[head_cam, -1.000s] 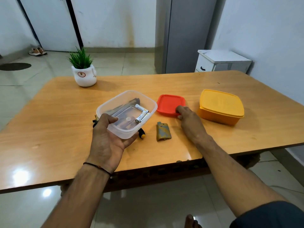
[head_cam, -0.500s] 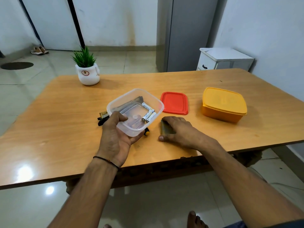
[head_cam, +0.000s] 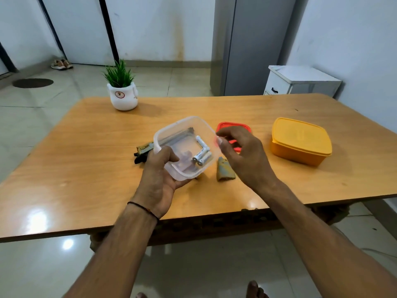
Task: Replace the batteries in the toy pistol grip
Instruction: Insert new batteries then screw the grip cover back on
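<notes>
While the left hand (head_cam: 160,168) grips the clear tub (head_cam: 184,145) by its near corner, thumb over the rim, the right hand (head_cam: 242,155) hovers just beside the tub's far rim, fingers loosely curled & holding nothing. The tub is off the table (head_cam: 86,168) & tilted, so a nudge from the right hand could prob. spill the white batteries (head_cam: 202,154), which would roll. The olive grip cover (head_cam: 224,172) lies under the right wrist; a low reach could knock it. The toy pistol (head_cam: 144,150) lies on the table, mostly hidden behind the tub, so it's easy to bump when setting down. A red lid (head_cam: 234,126) lies beyond. Writing: dark print on one battery, too small to read; round badge on the plant pot (head_cam: 123,97), also unreadable; yellow box (head_cam: 300,140) shows no label
</notes>
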